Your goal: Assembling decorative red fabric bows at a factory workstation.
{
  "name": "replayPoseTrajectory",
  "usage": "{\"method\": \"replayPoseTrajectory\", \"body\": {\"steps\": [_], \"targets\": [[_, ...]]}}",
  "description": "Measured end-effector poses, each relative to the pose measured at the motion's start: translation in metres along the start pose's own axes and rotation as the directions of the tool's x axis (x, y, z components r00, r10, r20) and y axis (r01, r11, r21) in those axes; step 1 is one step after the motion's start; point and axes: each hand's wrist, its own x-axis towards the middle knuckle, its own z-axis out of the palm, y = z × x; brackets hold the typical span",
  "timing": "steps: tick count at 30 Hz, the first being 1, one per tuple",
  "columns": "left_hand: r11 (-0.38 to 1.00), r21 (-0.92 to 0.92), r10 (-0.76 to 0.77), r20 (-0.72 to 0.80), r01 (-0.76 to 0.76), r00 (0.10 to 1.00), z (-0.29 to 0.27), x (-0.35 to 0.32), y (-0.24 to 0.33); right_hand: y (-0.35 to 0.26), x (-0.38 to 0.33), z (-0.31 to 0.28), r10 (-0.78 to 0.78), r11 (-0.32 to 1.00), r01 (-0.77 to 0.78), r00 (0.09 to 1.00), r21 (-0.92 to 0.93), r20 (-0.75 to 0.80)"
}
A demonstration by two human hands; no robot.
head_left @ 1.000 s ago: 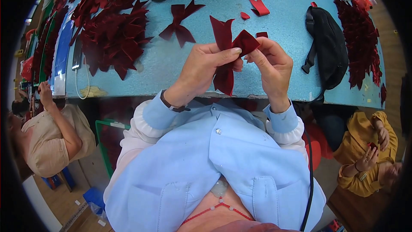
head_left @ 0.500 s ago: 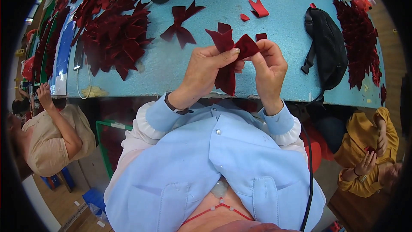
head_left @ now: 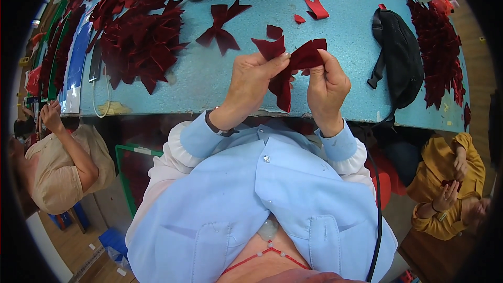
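Observation:
A dark red velvet ribbon bow (head_left: 305, 56) is held up between my two hands, above the near edge of the table. My left hand (head_left: 251, 81) pinches it near its middle, thumb on top. The thumb and fingers of my right hand (head_left: 328, 86) are closed on its right loop. One tail hangs down between the hands and another part points up left. Just beyond it lies a small dark red piece (head_left: 274, 32). A separate dark red bow (head_left: 222, 26) rests on the table, farther left.
A big heap of dark red bows (head_left: 141, 42) covers the table's left part; another pile (head_left: 435, 55) lies at the right. A black waist bag (head_left: 395, 63) sits on the blue table (head_left: 209, 84). Red ribbon scraps (head_left: 316, 8) lie farther back. Two people sit at the sides.
My right hand has drawn the bow's right loop out wider and flatter. My left hand keeps its pinch, almost in the same place.

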Motion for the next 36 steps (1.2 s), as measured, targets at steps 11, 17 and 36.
{"method": "replayPoseTrajectory", "body": {"steps": [11, 17, 36], "targets": [[0.994, -0.032, -0.105, 0.093, 0.109, 0.990, -0.008, 0.004, 0.000, 0.007, 0.005, 0.003, 0.022, 0.995, -0.028, 0.997, 0.099, 0.068], [0.989, -0.067, -0.132, 0.048, 0.135, 0.990, -0.013, 0.006, -0.002, 0.005, 0.000, 0.014, 0.114, 0.985, -0.116, 0.993, 0.124, 0.019], [0.992, 0.019, -0.128, 0.129, 0.126, 0.983, -0.029, 0.022, -0.012, 0.023, 0.017, 0.010, 0.367, 0.844, -0.469, 0.858, 0.260, 0.360]]}}
